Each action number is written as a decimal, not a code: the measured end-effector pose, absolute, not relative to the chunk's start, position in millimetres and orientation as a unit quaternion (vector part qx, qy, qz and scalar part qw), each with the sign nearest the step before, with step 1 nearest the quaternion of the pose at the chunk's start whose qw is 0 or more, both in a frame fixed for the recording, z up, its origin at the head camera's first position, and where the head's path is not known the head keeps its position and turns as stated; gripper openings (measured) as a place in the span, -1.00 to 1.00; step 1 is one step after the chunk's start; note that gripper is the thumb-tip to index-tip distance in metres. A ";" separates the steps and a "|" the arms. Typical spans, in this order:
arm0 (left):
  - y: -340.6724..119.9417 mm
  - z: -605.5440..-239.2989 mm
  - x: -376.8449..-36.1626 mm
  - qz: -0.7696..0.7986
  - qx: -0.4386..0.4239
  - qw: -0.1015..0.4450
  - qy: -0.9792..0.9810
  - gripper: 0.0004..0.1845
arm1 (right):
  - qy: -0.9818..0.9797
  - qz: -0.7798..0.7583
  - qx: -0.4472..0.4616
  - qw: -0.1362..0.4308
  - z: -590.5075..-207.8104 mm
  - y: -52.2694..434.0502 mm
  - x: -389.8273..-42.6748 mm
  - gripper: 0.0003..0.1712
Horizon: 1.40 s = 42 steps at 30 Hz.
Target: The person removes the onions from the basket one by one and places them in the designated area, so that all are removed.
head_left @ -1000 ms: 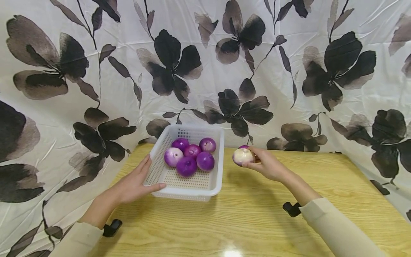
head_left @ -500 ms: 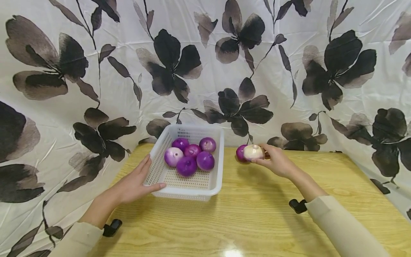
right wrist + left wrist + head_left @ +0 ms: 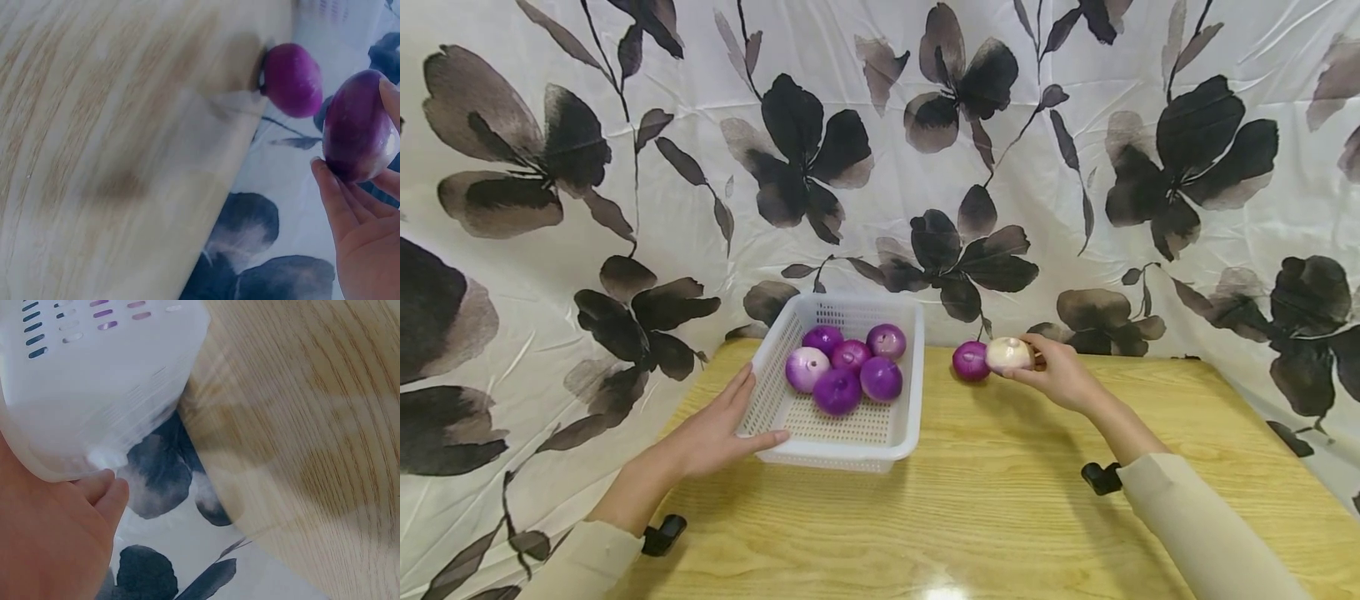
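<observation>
A round, smooth pale onion [image 3: 1008, 354] is pinched by the right hand [image 3: 1060, 377] just beside a glossy purple onion [image 3: 971, 361], perhaps touching. The perforated white plastic basket [image 3: 895, 433] is touched by the left hand [image 3: 718, 425], fingers straight, on the wood-grain table [image 3: 1000, 517].

Both forearms wear long sleeves of plain, pale beige cloth, smooth and without print, buttons or visible cuffs' trim. The left sleeve [image 3: 580, 562] enters the head view at about 7 o'clock and ends at the wrist; the right sleeve [image 3: 1195, 533] enters at about 4 o'clock and ends likewise. Under each wrist sits a small black device with rounded edges, one at the left wrist [image 3: 662, 534] and one at the right wrist [image 3: 1102, 477]. The left hand [image 3: 718, 429] and the right hand [image 3: 1060, 375] are bare, with no rings, watch or gloves showing.
</observation>
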<state>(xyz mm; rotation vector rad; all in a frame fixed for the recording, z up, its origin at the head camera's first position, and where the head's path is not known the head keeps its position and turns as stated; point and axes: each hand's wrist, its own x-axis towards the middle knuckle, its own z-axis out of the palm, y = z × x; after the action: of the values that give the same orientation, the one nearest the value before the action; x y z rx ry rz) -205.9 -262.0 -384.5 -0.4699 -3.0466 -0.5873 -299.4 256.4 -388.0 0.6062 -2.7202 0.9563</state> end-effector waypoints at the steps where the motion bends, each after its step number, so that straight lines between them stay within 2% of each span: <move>1: -261.7 -384.6 -206.2 -0.187 -0.150 0.002 -0.971 0.31 | -0.920 0.321 0.201 0.098 -388.6 258.2 -300.0 -0.29; 20: -260.8 -385.1 -207.2 -0.185 -0.148 -0.001 -0.971 0.31 | -0.931 0.325 0.141 0.086 -406.8 276.6 -316.0 -0.29; 26: -261.5 -384.5 -207.2 -0.182 -0.146 -0.001 -0.972 0.31 | -0.936 0.321 0.123 0.067 -412.1 280.7 -325.1 -0.31; 34: -261.1 -384.6 -207.0 -0.182 -0.145 -0.005 -0.973 0.31 | -0.943 0.314 0.102 0.046 -417.1 284.1 -333.7 -0.23; 42: -260.9 -383.0 -205.8 -0.180 -0.148 0.001 -0.973 0.30 | -0.954 0.280 0.098 0.051 -419.9 283.8 -339.4 -0.20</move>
<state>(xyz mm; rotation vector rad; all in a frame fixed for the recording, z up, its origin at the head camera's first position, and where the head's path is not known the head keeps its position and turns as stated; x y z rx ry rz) -205.8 -260.9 -383.0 -0.4643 -3.0538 -0.5643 -339.4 283.8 -419.9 0.2994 -2.9035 0.8510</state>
